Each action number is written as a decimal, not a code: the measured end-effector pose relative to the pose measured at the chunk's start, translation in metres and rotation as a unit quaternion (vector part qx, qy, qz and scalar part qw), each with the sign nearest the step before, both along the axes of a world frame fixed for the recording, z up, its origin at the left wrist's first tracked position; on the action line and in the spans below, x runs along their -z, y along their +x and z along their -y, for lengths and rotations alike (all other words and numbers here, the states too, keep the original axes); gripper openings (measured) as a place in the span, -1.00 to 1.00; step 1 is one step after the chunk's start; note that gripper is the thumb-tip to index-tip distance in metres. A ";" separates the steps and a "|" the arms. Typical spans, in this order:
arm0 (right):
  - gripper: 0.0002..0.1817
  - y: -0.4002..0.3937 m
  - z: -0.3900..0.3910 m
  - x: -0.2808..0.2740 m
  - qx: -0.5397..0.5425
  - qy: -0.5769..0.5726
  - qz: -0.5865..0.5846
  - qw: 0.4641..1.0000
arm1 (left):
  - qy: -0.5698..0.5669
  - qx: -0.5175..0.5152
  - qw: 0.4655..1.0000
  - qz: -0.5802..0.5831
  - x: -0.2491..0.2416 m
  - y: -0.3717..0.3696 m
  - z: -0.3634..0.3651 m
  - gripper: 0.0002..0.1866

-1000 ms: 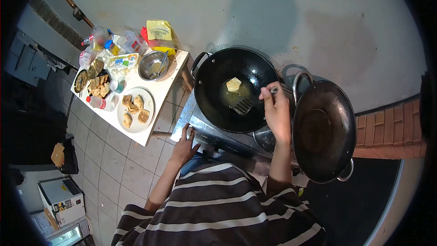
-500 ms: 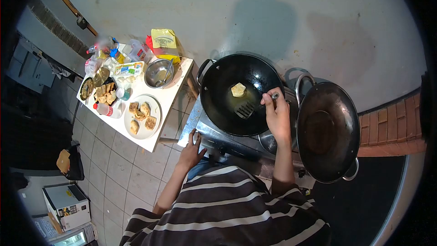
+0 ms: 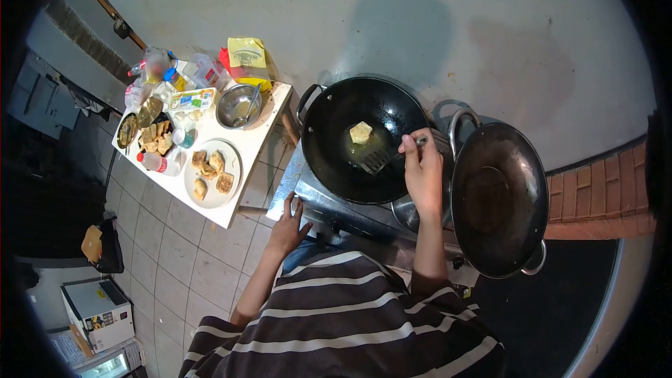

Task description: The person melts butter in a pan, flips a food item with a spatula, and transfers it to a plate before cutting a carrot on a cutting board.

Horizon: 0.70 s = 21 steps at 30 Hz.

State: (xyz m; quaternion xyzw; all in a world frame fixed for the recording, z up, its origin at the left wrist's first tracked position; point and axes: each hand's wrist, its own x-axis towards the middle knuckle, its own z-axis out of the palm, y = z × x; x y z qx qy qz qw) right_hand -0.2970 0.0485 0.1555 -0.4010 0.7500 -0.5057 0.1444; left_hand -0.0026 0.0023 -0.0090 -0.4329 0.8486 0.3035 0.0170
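Observation:
My right hand (image 3: pixel 424 176) is closed around the handle of a slotted spatula (image 3: pixel 374 161). The spatula's blade rests low inside a black wok (image 3: pixel 329 168), just below a pale golden, folded piece of dough (image 3: pixel 360 132) that lies in a little oil. A small gap seems to separate blade and dough. My left hand (image 3: pixel 288 229) rests at the front left edge of the metal stove (image 3: pixel 308 192), fingers apart and holding nothing.
A second wok (image 3: pixel 495 199) stands close to the right of my forearm. On the white table (image 3: pixel 203 213) at left are a plate (image 3: pixel 232 197) of browned pieces, a steel bowl (image 3: pixel 238 106), a red-capped bottle (image 3: pixel 157 163) and a yellow-red bag (image 3: pixel 246 63).
The spatula's blade has tilted and turned slightly in the wok. The dough piece keeps its place there, and my left hand stays at the stove edge. The whole view has shifted slightly.

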 end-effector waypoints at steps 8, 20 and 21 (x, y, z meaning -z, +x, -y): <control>-0.74 -0.003 -0.001 0.012 0.006 -0.013 0.043 0.999 | 0.014 0.014 1.000 -0.003 0.000 0.002 0.003 -0.19; -0.76 -0.002 -0.001 0.008 0.012 -0.014 0.025 1.000 | -0.022 0.023 0.999 0.007 0.005 0.002 0.002 -0.21; -0.75 -0.001 0.000 0.007 0.007 0.000 0.007 1.000 | -0.021 0.024 0.999 0.006 0.003 0.001 0.002 -0.21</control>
